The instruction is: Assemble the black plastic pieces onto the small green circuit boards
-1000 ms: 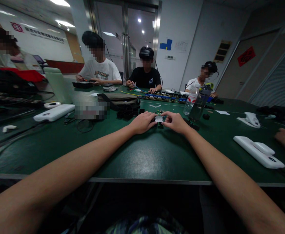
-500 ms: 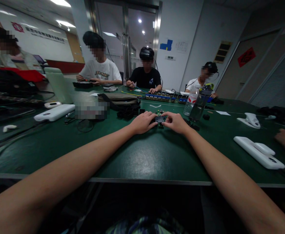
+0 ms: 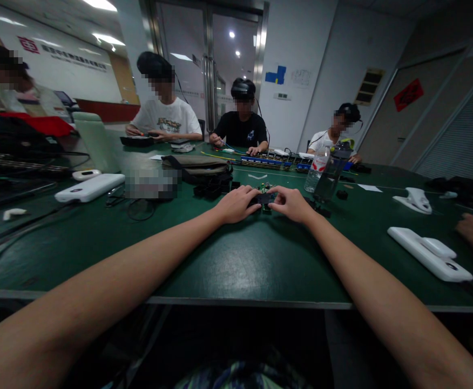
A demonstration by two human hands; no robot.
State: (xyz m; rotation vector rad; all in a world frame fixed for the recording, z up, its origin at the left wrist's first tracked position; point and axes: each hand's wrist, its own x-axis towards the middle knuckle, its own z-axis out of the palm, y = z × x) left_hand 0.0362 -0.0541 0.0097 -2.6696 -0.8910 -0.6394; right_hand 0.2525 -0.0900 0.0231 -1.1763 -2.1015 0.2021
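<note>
The worktop point(image 3: 240, 259) is deep green. The small part point(image 3: 265, 199) looks nearly black, with brighter green bits by its far edge. Two slab-like devices, left point(image 3: 90, 187) and right point(image 3: 418, 252), are white (each with a dark round mark). The bag point(image 3: 204, 163) is grey-brown; the upright container point(image 3: 94, 140), pale green. One bottle label point(image 3: 319, 163) mixes red and white. Across sit a printed white shirt point(image 3: 186, 116) and a black shirt point(image 3: 236, 129) with a small bluish motif.

The person's left arm point(image 3: 139, 262) and right arm point(image 3: 366, 273) stretch over the near edge of the table point(image 3: 236, 265), left hand point(image 3: 238, 205) and right hand point(image 3: 292, 204) close together, both bent in a pinch.
</note>
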